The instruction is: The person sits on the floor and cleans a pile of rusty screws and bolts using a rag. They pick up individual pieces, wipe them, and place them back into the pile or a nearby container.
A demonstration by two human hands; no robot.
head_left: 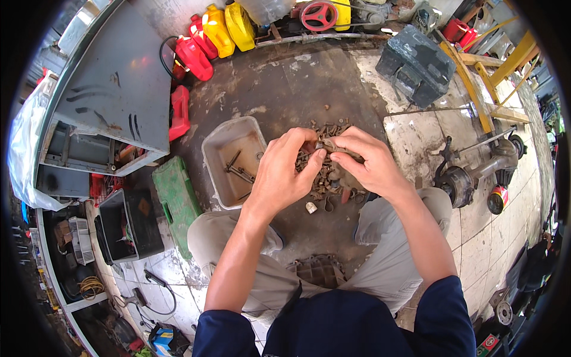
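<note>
My left hand [284, 169] and my right hand [370, 162] meet in front of me, fingertips closed together on a small, dull metal bolt [323, 144]. Its far details are covered by my fingers. Under the hands a heap of rusty bolts and nuts [324, 181] is spread on the dark floor. Left of the heap stands a grey plastic basin [209, 149] with a few long bolts [238, 171] lying in it. A small whitish piece [311, 207] and a ring-shaped clamp [329, 204] lie at the heap's near edge.
A green case [176, 193] and a black crate [132, 223] sit at the left, below a grey metal cabinet [113, 77]. Red and yellow jugs [217, 31] line the back. At the right are a black toolbox [415, 64], a yellow frame [470, 89] and an axle-like part [476, 172].
</note>
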